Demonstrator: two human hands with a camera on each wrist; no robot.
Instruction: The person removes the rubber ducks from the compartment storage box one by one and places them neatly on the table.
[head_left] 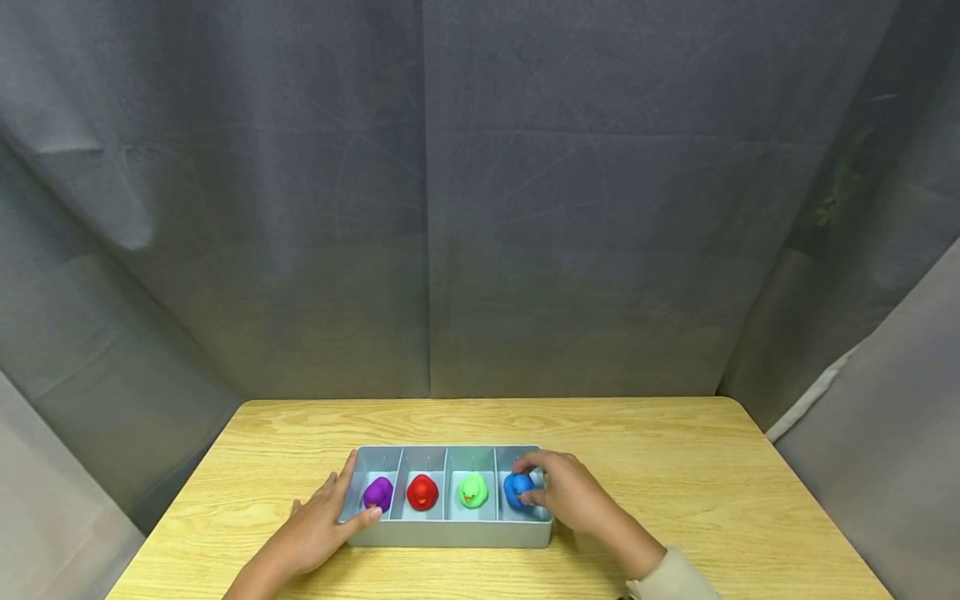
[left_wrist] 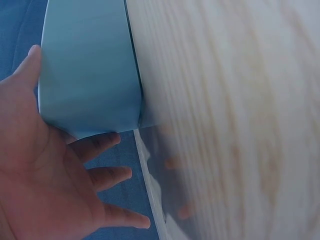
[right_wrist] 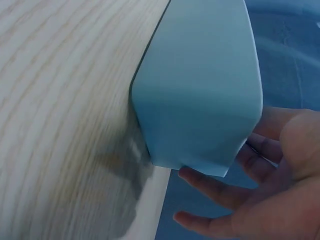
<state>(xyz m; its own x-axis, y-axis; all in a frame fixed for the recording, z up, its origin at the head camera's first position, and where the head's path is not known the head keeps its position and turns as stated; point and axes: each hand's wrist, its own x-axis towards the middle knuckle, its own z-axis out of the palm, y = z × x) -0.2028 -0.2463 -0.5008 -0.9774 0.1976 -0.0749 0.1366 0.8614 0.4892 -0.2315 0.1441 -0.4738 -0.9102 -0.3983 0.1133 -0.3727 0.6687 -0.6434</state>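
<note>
A pale blue-grey tray (head_left: pixel 450 534) with compartments in a row sits on the table, holding one rubber duck in each: a purple duck (head_left: pixel 378 493), a red duck (head_left: pixel 422 493), a light green duck (head_left: pixel 473 491) and a blue duck (head_left: pixel 517 487). My left hand (head_left: pixel 318 529) rests against the tray's left end, fingers straight and spread, thumb over the front rim. In the right-end compartment, my right hand (head_left: pixel 573 492) pinches the blue duck between thumb and fingers. The right wrist view shows the tray's outer wall (right_wrist: pixel 200 90) hiding the duck, with the lower fingers outside.
The wood-grain table (head_left: pixel 675 467) extends around the tray on all sides. Grey curtains (head_left: pixel 450 208) hang behind its far edge and down both sides.
</note>
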